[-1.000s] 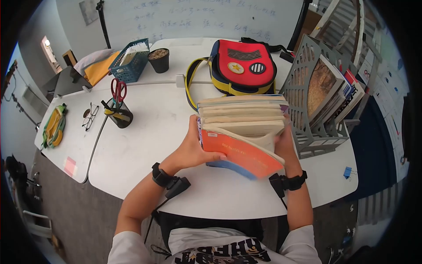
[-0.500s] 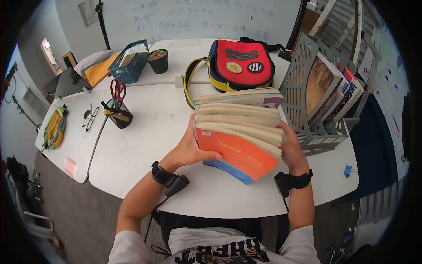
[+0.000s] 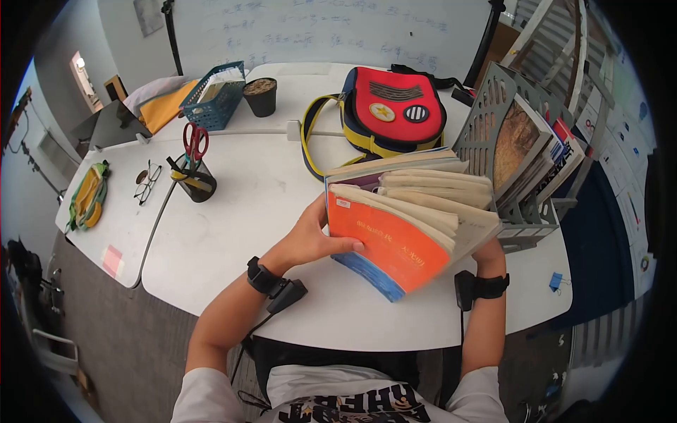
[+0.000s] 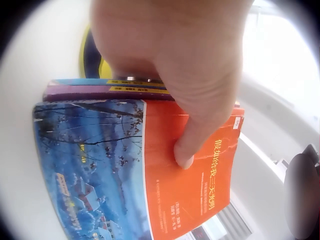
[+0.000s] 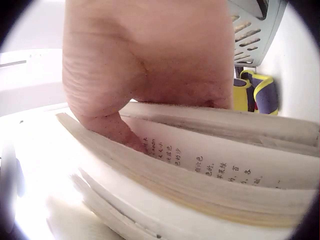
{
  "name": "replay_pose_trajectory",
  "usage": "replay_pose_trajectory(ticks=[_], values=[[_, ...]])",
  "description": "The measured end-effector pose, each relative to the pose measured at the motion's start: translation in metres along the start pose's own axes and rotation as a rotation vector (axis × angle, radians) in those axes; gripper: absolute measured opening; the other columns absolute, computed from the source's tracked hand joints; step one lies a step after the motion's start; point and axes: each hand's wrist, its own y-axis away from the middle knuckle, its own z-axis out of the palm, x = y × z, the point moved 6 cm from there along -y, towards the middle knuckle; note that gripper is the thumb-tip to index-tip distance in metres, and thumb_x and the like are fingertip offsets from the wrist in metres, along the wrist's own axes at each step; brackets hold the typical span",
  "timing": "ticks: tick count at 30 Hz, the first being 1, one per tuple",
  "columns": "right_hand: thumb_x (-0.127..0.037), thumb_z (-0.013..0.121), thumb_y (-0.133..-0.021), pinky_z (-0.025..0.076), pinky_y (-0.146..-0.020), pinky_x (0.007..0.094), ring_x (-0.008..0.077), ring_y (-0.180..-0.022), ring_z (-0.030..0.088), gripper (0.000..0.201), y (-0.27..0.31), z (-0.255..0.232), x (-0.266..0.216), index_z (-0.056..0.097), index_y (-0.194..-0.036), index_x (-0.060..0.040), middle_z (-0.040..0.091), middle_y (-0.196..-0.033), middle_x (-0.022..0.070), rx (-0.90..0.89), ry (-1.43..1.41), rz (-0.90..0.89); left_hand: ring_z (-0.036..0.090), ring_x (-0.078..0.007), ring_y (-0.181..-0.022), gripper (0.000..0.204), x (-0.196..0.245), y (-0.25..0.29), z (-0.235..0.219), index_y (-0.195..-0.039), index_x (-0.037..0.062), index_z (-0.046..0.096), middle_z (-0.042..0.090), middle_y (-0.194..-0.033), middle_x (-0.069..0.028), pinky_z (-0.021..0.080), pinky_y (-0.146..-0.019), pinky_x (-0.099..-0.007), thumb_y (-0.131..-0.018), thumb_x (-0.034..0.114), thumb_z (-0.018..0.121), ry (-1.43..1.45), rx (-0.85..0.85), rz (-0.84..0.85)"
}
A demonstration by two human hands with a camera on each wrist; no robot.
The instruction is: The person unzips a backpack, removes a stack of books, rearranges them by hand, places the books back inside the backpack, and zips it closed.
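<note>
Over the front of the table a stack of paperback books is held up, its front cover orange with a blue strip. My left hand grips the stack at the left end, thumb laid on the orange cover in the left wrist view. At the right end, my right hand is partly hidden behind fanned pages. The right wrist view shows the right thumb tucked in against a printed page, with the other fingers hidden behind the paper. Page blocks spread apart toward the right.
A grey file rack with books stands close by on the right. Behind the stack lies a red backpack. A pen holder with scissors, glasses, a plant pot and a blue basket are leftward. A blue clip lies right.
My right hand has moved right and slightly down, going partly behind the pages. The page blocks have fanned wider to the right. My left hand keeps its grip on the stack.
</note>
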Motion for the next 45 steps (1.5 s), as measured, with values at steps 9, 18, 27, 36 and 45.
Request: replay_pose_trajectory(ticks=[9,18,27,36,45], values=[[-0.036,0.08,-0.072,0.04,-0.102,0.0339,0.0219,-0.122,0.05,0.086,0.0,0.021,-0.06,0.039,-0.139,0.0013,0.051,-0.133,0.0133,-0.251,-0.204,-0.278,0.05,-0.0187,-0.123,0.078,-0.006,-0.001,0.004,-0.139,0.0044,0.035,0.052,-0.133,-0.0107,0.041,-0.101,-0.0346,-0.075,0.012,0.08,0.061,0.019,-0.014],[-0.006,0.077,-0.073,0.043,-0.094,0.0298,0.0144,-0.107,0.056,0.056,-0.004,0.023,-0.059,0.054,-0.124,0.0004,0.062,-0.116,0.0075,-0.054,0.0,0.022,0.054,-0.0181,-0.118,0.067,-0.003,0.0,-0.006,-0.136,0.0017,0.04,0.056,-0.128,-0.0104,0.042,-0.101,-0.0334,-0.079,0.007,0.075,0.076,0.019,0.012],[-0.01,0.065,-0.089,0.044,-0.096,0.0319,0.0194,-0.11,0.056,0.049,0.028,-0.043,-0.092,0.044,-0.131,0.0056,0.056,-0.125,0.013,0.734,0.106,-0.52,0.058,-0.0147,-0.108,0.054,-0.005,0.003,-0.036,-0.127,0.0004,0.051,0.062,-0.119,-0.0077,0.047,-0.095,-0.0303,-0.078,0.002,0.073,0.154,0.045,-0.047],[-0.025,0.057,-0.095,0.038,-0.104,0.0349,0.0176,-0.122,0.049,0.051,-0.005,0.065,-0.013,0.041,-0.137,-0.0021,0.051,-0.134,0.0076,0.143,-0.524,-0.135,0.041,-0.0191,-0.129,0.092,-0.004,-0.003,-0.029,-0.144,0.0032,0.026,0.044,-0.138,-0.0108,0.038,-0.105,-0.0347,-0.071,0.009,0.081,0.184,0.062,0.037],[-0.027,0.053,-0.098,0.044,-0.093,0.0273,0.0117,-0.112,0.054,0.04,-0.002,0.086,-0.004,0.049,-0.13,-0.004,0.058,-0.122,0.0073,-0.069,-0.272,0.109,0.044,-0.0198,-0.127,0.09,-0.003,0.001,-0.028,-0.139,0.0029,0.036,0.05,-0.133,-0.0094,0.034,-0.108,-0.035,-0.065,0.015,0.086,0.257,-0.042,-0.06]])
